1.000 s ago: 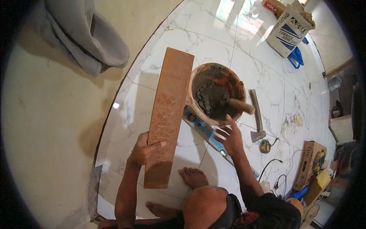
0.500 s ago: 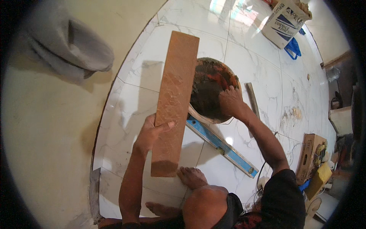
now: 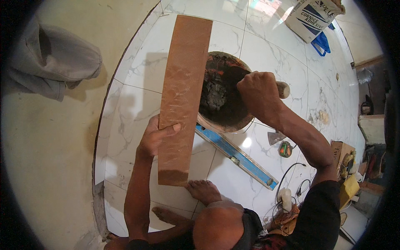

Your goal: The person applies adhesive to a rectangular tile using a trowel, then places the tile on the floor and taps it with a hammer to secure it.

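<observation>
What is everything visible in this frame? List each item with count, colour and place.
long brown rectangular tile plank: 1, reddish brown, tilted over the marble floor, left of the pan
round mortar pan: 1, dark with grey mortar inside, centre
wooden tool handle: 1, tan, sticking out of the right fist
blue spirit level: 1, blue, on the floor below the pan
white marble-pattern floor tiles: many, white with grey veins
white cardboard box: 1, white and blue, top right
grey cloth: 1, grey, upper left
tape measure: 1, green and orange, right of the level
bare feet: 2, bottom centre
left hand: 1, gripping the plank's edge
right hand: 1, closed on the handle over the pan
</observation>
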The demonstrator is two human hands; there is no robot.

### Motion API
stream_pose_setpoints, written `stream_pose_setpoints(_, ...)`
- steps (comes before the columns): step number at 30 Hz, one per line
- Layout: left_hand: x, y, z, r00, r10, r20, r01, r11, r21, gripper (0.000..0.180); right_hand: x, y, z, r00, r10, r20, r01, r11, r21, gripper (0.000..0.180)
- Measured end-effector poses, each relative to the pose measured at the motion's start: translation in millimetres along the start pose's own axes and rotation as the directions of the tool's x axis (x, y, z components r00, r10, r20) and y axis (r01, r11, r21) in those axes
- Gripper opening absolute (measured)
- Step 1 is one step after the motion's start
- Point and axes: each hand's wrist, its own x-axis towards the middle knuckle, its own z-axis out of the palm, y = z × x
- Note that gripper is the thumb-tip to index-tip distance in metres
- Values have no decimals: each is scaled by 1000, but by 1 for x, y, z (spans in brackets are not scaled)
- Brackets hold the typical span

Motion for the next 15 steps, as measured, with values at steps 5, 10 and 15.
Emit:
stream_pose_setpoints(5, 13, 1, 1, 1000, -11, -22, 13, 994, 104, 52, 23, -10, 18, 998, -51, -44, 52, 998, 17, 8)
stream_pose_setpoints(10, 21, 1, 4, 1000, -23, -8, 23, 998, 50, 52, 33, -10, 37, 994, -93, -57, 100, 986, 133, 6)
stream_pose_setpoints(15, 23, 3, 4, 1000, 5, 24, -7, 998, 68, 49, 30, 2, 35, 990, -129, 62, 113, 971, 211, 11)
